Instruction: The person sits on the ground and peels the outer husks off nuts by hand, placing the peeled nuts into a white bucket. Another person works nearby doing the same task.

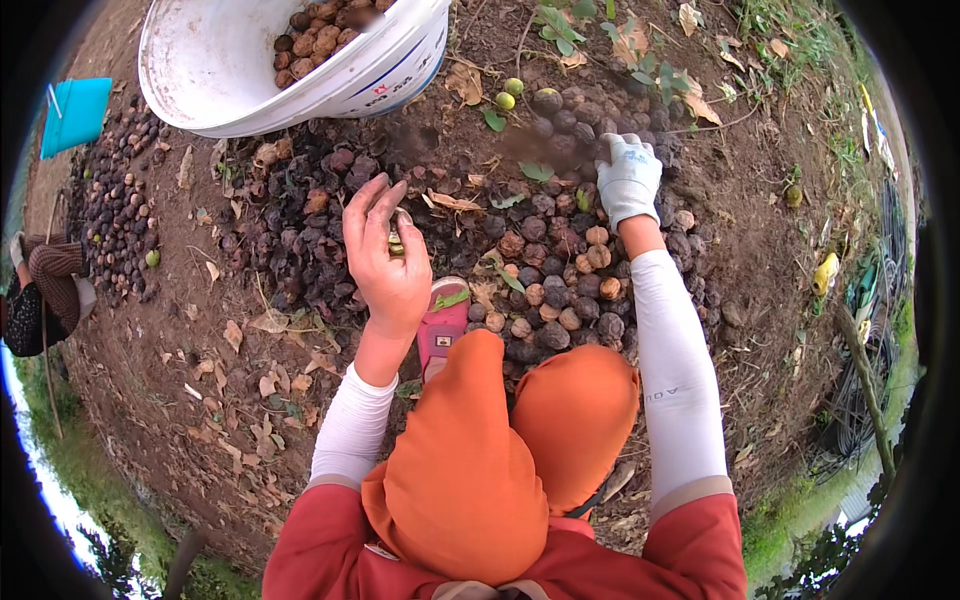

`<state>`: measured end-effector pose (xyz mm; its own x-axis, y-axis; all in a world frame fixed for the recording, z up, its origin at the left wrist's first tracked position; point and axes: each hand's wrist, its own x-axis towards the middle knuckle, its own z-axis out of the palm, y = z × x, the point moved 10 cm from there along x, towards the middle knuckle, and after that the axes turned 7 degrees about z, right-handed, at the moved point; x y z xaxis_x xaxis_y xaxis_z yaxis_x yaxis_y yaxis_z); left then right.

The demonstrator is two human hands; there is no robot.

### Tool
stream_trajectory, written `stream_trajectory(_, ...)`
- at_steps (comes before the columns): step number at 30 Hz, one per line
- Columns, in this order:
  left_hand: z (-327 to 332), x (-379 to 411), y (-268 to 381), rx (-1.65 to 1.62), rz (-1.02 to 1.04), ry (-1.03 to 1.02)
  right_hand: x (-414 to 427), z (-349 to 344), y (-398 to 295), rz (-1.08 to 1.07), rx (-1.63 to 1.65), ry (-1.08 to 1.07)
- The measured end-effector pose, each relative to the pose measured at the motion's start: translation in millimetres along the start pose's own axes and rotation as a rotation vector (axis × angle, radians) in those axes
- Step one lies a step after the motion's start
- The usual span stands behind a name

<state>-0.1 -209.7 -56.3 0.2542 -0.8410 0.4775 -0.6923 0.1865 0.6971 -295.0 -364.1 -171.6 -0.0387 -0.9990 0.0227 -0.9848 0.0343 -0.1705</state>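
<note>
My bare, soiled left hand (390, 255) hovers over a heap of dark walnut husks (300, 240) with its fingers curled. A small yellow-green thing (395, 241) shows between thumb and fingers; whether it is held or lies behind cannot be told. My right hand (631, 180), in a pale knit glove, is at the far part of a pile of walnuts (555, 292). Its fingertips touch or nearly touch the blackened nuts (585, 124) there, and its grip is hidden. Some nuts in the pile are bare brown shells, others are still in dark husks.
A white plastic bucket (202, 67) with shelled-out brown walnuts (322, 37) inside stands at the upper left. Beyond are a turquoise container (77, 116), more scattered walnuts (120, 210) and a seated person (49, 292). Black hoses (862, 397) and a branch (866, 375) lie at right.
</note>
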Motion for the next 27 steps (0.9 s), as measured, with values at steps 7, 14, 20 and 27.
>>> stream_trajectory(7,65,-34,-33,-0.645,-0.489,-0.128,-60,5,-96,0.644,1.798,-0.841)
stream_trajectory(14,72,-9,-6,-0.597,-0.405,-0.163,-101,-13,-135,0.572,1.930,-0.996)
stream_trajectory(20,55,-6,-1,-0.308,-0.199,-0.217,-92,-14,-138,0.308,1.459,-0.921)
stream_trajectory(27,59,-16,-20,-0.680,-0.450,-0.167,-91,-21,-143,0.163,1.535,-0.915)
